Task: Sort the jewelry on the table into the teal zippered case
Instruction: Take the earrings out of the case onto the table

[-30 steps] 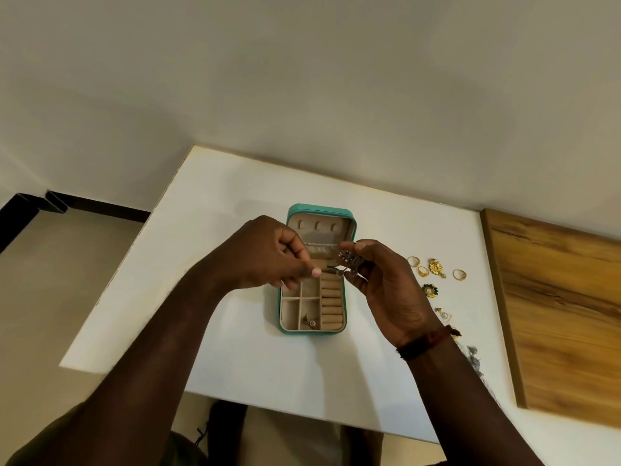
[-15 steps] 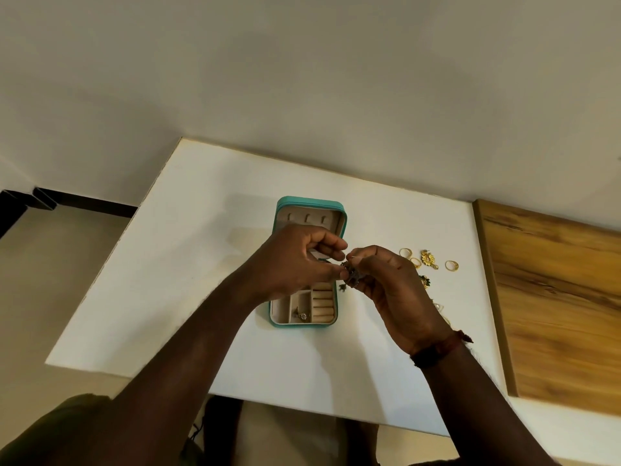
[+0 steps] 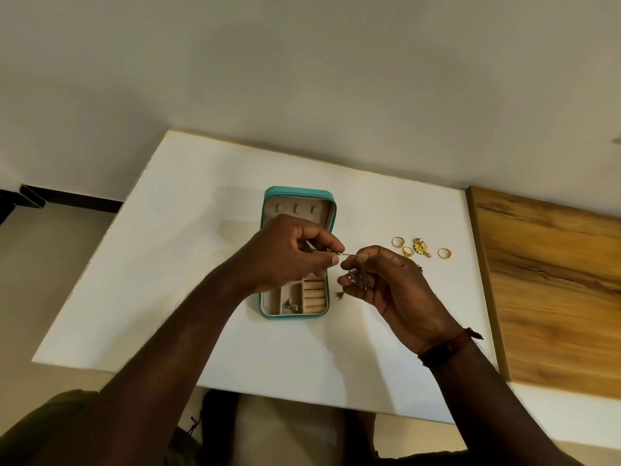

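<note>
The left hand pinches the end of a thin silver link, grip closed tight; the right hand, fingers curled, holds the silver ornament at frame centre, just right of the open teal zippered case on the desk. A second ago the ornament sat bunched in the right grip; now its link is drawn straight, probably readied for a compartment. Gold rings wait further right
</note>
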